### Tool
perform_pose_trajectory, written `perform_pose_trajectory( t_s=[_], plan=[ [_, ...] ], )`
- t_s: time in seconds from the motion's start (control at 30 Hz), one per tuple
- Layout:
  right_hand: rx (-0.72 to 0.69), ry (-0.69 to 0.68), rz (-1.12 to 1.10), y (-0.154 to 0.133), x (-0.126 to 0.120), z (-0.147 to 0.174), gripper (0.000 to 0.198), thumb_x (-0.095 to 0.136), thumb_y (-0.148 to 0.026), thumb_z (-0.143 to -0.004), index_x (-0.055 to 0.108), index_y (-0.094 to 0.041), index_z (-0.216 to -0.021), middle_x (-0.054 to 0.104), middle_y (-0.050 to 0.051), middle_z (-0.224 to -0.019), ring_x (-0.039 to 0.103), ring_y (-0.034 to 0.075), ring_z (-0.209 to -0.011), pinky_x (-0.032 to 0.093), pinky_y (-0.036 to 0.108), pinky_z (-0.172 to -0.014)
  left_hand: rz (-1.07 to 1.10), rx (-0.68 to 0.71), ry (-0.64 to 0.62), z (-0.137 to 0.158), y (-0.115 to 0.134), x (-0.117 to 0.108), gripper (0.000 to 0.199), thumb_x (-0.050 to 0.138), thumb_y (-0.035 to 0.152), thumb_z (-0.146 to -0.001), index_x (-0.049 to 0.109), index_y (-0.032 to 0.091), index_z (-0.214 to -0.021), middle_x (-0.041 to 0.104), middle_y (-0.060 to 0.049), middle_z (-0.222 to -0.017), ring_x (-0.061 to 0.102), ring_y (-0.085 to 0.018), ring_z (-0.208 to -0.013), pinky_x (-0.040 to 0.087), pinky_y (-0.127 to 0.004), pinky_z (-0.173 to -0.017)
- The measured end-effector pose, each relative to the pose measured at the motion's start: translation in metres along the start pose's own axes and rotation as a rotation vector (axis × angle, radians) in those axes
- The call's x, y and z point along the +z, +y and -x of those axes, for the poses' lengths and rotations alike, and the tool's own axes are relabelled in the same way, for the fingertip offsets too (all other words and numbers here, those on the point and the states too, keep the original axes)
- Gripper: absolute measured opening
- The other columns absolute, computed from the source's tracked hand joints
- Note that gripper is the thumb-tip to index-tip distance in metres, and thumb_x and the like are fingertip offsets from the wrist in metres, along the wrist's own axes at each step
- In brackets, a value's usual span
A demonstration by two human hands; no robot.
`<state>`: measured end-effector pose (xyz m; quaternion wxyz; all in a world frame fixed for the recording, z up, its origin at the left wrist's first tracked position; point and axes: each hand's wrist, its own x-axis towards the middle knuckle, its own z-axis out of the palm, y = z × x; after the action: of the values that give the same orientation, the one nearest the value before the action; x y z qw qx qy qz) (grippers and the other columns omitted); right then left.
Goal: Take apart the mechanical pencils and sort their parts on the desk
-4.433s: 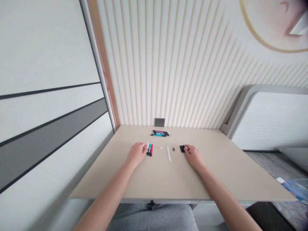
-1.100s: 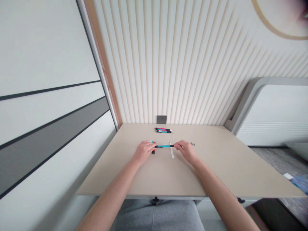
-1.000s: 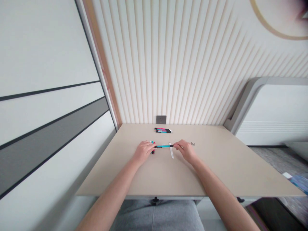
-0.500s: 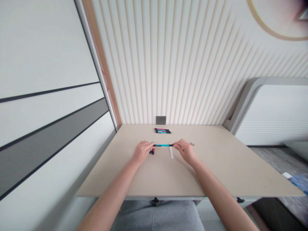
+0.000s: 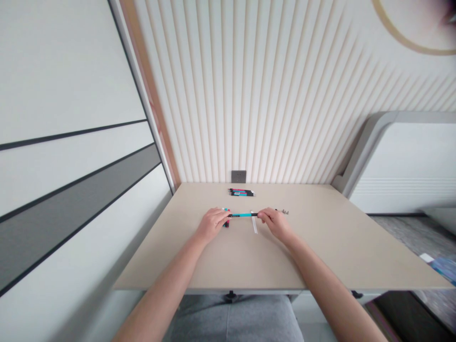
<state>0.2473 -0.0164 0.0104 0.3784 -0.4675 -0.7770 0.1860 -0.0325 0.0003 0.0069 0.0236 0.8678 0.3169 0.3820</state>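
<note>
A blue and black pen (image 5: pixel 242 215) lies level between my two hands, above the table. My left hand (image 5: pixel 213 222) is closed on its left end, and my right hand (image 5: pixel 273 221) pinches the black right end. Beneath and beside my left fingers are pen parts (image 5: pixel 227 225) in red, black and blue, partly hidden. Thin white refills (image 5: pixel 254 225) lie on the table below the pen. Just past my right hand are small coiled springs (image 5: pixel 285 212).
Several pens (image 5: pixel 242 192) in blue, red and black lie side by side near the back of the beige table (image 5: pixel 178 266). A dark wall socket (image 5: pixel 238 176) sits behind them. White cabinet panels (image 5: pixel 71 256) rise on the left.
Both hands keep hold of the pen in nearly the same place. The right fingers have shifted slightly, and the view has moved a little.
</note>
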Motion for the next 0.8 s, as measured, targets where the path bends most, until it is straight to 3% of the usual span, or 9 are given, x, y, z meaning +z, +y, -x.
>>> perform_pose_trajectory(
  t_s=[0.17, 0.3, 0.53, 0.7, 0.8],
  plan=[
    [-0.066, 0.043, 0.012, 0.0006, 0.0002, 0.0001, 0.029, 0.046, -0.039, -0.093, 0.068, -0.021, -0.088, 0.065, 0.006, -0.080, 0.058, 0.020, -0.078, 0.044, 0.031, -0.073, 0.004, -0.023, 0.001, 0.0014, -0.0020, 0.0005, 0.025, 0.049, 0.033, -0.096, 0.069, 0.020, -0.102, 0.072, -0.007, -0.086, 0.064, -0.019, -0.083, 0.049, -0.034, -0.077],
    [-0.024, 0.062, -0.017, 0.0031, 0.0030, 0.0005, 0.027, 0.053, -0.043, -0.089, 0.069, -0.021, -0.093, 0.067, 0.006, -0.084, 0.058, 0.020, -0.078, 0.044, 0.031, -0.071, 0.036, -0.053, 0.015, 0.0012, -0.0023, 0.0004, 0.028, 0.048, 0.036, -0.096, 0.070, 0.020, -0.103, 0.071, -0.008, -0.084, 0.063, -0.018, -0.078, 0.049, -0.033, -0.074],
    [0.200, -0.111, -0.128, 0.0038, 0.0059, 0.0028, 0.056, 0.030, -0.051, -0.096, 0.063, -0.017, -0.067, 0.057, 0.000, -0.058, 0.049, 0.014, -0.053, 0.037, 0.025, -0.054, 0.058, -0.019, 0.051, 0.0008, -0.0019, -0.0002, 0.028, 0.046, 0.035, -0.097, 0.067, 0.021, -0.108, 0.072, -0.007, -0.089, 0.064, -0.018, -0.081, 0.048, -0.033, -0.075],
    [0.121, -0.100, -0.127, 0.0033, 0.0007, 0.0016, 0.044, 0.041, -0.046, -0.093, 0.062, -0.018, -0.066, 0.057, -0.001, -0.061, 0.048, 0.013, -0.057, 0.036, 0.025, -0.057, 0.044, -0.013, 0.014, 0.0019, -0.0038, 0.0011, 0.025, 0.049, 0.033, -0.096, 0.069, 0.020, -0.100, 0.071, -0.007, -0.085, 0.063, -0.018, -0.082, 0.048, -0.033, -0.077],
    [0.116, -0.052, -0.120, 0.0032, 0.0002, 0.0008, 0.030, 0.050, -0.042, -0.088, 0.068, -0.019, -0.081, 0.062, 0.001, -0.070, 0.050, 0.015, -0.062, 0.038, 0.026, -0.061, 0.058, -0.037, 0.002, 0.0018, -0.0034, 0.0015, 0.023, 0.051, 0.032, -0.095, 0.070, 0.020, -0.095, 0.071, -0.006, -0.084, 0.063, -0.018, -0.080, 0.049, -0.032, -0.075]
  ],
)
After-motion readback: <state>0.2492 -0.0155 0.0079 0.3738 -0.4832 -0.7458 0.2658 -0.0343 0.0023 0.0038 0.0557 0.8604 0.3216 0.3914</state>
